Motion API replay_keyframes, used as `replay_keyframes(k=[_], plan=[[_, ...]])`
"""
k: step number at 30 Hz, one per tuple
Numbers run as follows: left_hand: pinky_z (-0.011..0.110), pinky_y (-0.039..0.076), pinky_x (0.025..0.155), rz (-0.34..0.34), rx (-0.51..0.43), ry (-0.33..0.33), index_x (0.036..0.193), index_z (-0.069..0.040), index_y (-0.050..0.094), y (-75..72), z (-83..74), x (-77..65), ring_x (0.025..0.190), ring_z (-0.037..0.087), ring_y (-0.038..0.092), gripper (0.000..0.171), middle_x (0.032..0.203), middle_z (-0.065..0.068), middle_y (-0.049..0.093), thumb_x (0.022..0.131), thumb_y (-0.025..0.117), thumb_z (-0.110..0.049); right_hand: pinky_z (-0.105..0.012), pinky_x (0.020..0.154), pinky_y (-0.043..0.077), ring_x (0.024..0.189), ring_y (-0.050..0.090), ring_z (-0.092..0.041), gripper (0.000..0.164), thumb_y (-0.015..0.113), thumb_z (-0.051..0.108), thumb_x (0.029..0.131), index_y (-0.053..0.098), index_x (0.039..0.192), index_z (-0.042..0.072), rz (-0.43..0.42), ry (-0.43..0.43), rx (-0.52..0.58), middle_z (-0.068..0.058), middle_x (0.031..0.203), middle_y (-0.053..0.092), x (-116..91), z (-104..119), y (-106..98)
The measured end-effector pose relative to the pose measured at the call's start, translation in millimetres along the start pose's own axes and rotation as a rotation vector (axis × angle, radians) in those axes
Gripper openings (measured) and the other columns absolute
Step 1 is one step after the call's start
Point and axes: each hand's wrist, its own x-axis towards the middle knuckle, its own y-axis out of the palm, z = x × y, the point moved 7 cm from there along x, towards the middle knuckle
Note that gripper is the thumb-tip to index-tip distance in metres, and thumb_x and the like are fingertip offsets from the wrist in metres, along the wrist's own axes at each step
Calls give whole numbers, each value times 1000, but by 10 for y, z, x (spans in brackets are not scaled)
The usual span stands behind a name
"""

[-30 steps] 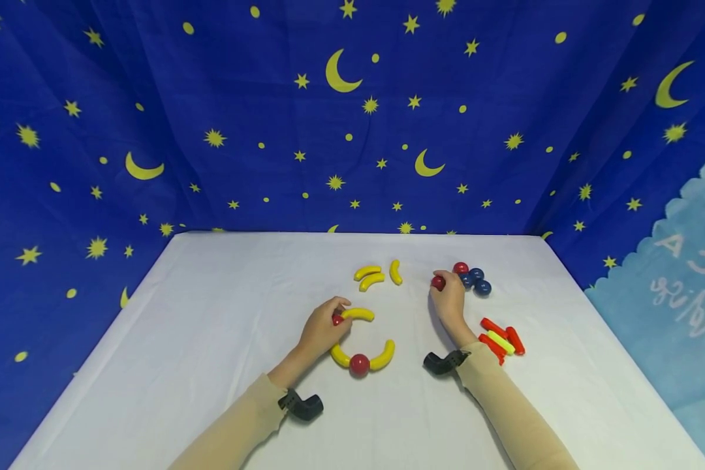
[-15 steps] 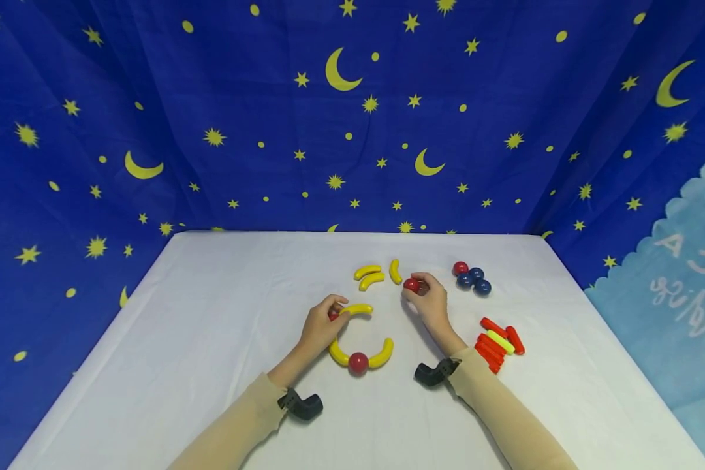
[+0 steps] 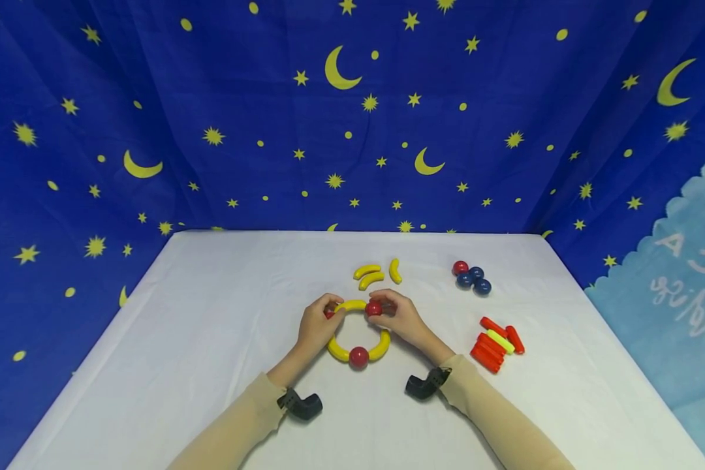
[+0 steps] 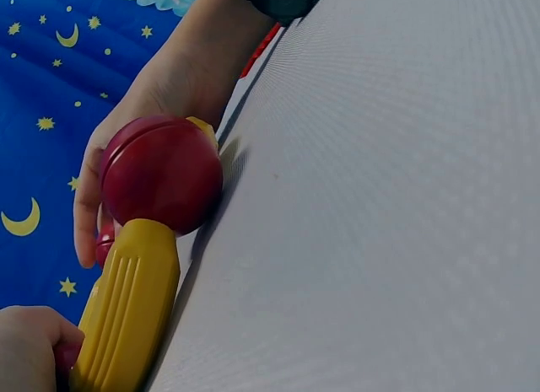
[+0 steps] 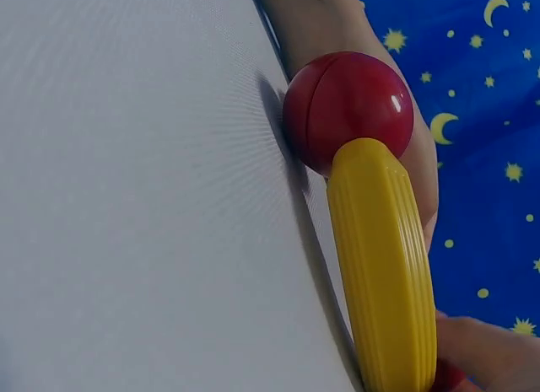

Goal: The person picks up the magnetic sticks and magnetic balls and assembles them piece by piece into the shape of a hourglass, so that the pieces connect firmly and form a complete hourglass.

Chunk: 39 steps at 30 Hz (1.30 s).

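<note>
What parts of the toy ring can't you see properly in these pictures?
- Head view: the red ball on the left is mostly covered by the left hand.
- Head view: whether the red ball held by the right hand touches the top yellow curve is too small to tell.
- Wrist views: each shows only the near ball and one yellow curve; the frame edges cut off the rest.

mirrored, unreadable white lettering on the pale blue cloth (image 3: 681, 287) at right

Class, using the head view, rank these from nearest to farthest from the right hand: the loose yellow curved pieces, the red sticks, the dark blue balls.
From the right hand:
1. Loose yellow curved pieces, just behind it.
2. Red sticks, to its right.
3. Dark blue balls, back right.
</note>
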Motion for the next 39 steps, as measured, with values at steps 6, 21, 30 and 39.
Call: replay_keyframes(k=[6, 21, 30, 39], plan=[[25, 43, 69, 9, 11, 23, 98, -10, 69, 11, -21, -1, 76, 15, 56, 17, 89, 8, 69, 81, 70, -15, -30, 89, 53, 104, 63, -30, 45, 74, 7, 80, 58, 121, 0, -69, 51, -50, -17, 119, 63, -43, -38, -56], [32, 49, 74, 53, 191, 107, 108, -15, 69, 39, -69, -39, 85, 17, 60, 34, 98, 4, 62, 76, 74, -28, -17, 53, 40, 60, 44, -3, 51, 79, 14, 74, 58, 119, 4, -294, 148, -316, -9, 101, 60, -578, 249, 19], [36, 51, 85, 127, 171, 142, 113, -13, 68, 70, -88, -47, 96, 18, 64, 35, 103, 4, 67, 81, 72, -25, -16, 54, 41, 61, 45, -6, 53, 74, -1, 68, 56, 118, 1, -314, 158, -245, -15, 104, 59, -561, 285, 66], [38, 52, 88, 181, 103, 236, 116, -11, 67, 132, -156, -65, 98, 20, 64, 37, 104, 5, 68, 82, 73, -23, -16, 50, 41, 61, 46, -7, 54, 72, -2, 69, 54, 119, -1, -339, 190, -225, -15, 103, 60, -556, 237, 5]])
